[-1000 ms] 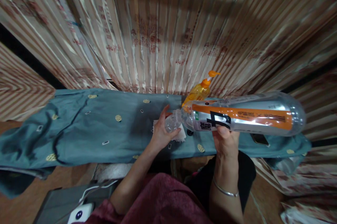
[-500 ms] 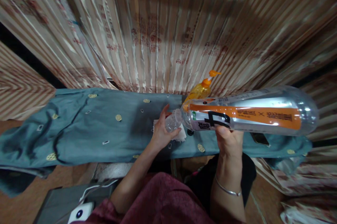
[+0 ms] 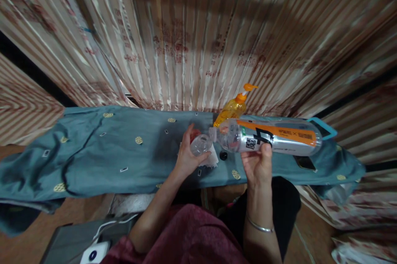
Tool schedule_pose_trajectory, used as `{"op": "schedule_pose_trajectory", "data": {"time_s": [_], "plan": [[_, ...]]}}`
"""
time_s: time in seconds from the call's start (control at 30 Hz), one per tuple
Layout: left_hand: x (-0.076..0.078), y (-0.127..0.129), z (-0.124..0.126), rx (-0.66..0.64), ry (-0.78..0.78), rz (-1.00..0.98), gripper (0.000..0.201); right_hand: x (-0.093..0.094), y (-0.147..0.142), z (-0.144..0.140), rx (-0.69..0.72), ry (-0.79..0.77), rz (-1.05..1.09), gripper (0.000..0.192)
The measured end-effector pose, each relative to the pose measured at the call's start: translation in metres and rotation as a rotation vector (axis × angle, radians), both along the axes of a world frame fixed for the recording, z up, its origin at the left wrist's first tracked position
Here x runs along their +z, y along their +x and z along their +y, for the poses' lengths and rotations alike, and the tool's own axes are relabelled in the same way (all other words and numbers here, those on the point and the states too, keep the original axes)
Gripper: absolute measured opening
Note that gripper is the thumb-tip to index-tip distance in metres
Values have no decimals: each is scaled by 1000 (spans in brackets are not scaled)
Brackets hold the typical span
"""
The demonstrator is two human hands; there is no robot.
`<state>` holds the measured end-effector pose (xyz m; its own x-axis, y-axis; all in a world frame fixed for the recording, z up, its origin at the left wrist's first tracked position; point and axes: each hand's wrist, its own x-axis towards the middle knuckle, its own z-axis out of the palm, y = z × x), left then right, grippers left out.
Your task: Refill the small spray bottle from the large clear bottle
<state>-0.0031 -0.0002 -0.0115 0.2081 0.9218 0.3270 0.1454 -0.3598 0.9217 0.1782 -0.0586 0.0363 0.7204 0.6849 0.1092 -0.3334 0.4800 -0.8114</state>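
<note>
My left hand (image 3: 185,154) is wrapped around a small clear plastic container (image 3: 201,145); its lower part is hidden by the fingers. My right hand (image 3: 257,162) grips a large clear drink bottle (image 3: 279,136) with an orange and silver label. That bottle lies nearly level in the air, its uncapped neck pointing left beside the small container. Whether the two touch I cannot tell. Below my left hand a white piece of paper (image 3: 213,160) rests on the cloth, with a black cap (image 3: 223,155) to its right.
Behind the large bottle stands a pump bottle (image 3: 231,112) of yellow liquid with an orange top. A blue-edged object (image 3: 329,131) and a dark phone (image 3: 304,162) are on the right. Green patterned cloth (image 3: 102,148) covers the narrow table, against a striped curtain (image 3: 182,82).
The large bottle has dropped away from the camera, its base swinging down and left, so its neck now shows. My right hand moved left with it. My left hand stays nearly in place.
</note>
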Motion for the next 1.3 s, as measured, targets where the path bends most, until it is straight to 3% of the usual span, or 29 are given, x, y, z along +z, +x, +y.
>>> {"op": "schedule_pose_trajectory", "data": {"time_s": [0.27, 0.47, 0.6, 0.77, 0.9, 1.0, 1.1, 1.17, 1.23, 1.3], "plan": [[-1, -2, -3, -10, -21, 45, 91, -12, 5, -25, 159, -3, 217, 55], [-14, -4, -3, 1, -62, 74, 92, -19, -6, -59, 382, -106, 524, 55], [-20, -12, -10, -11, -37, 55, 97, -33, -15, -83, 546, -278, 786, 49], [-22, -44, -47, 11, 68, 69, 93, -40, -30, -103, 726, -361, 933, 41], [-12, -69, -92, -86, 110, 98, 104, -36, -49, -105, 846, -399, 903, 37], [-4, -72, -120, -194, 67, 122, 112, -37, -70, -103, 893, -401, 872, 45], [-8, -67, -134, -221, -59, 13, 111, -41, -93, -104, 918, -390, 835, 53], [-17, -64, -137, -130, -227, -93, 108, -45, -103, -105, 971, -409, 870, 55], [-25, -63, -136, 37, -383, -219, 89, -50, -109, -104, 1042, -424, 924, 55], [-27, -63, -135, 107, -428, -263, 76, -54, -112, -103, 1103, -417, 949, 55]]}}
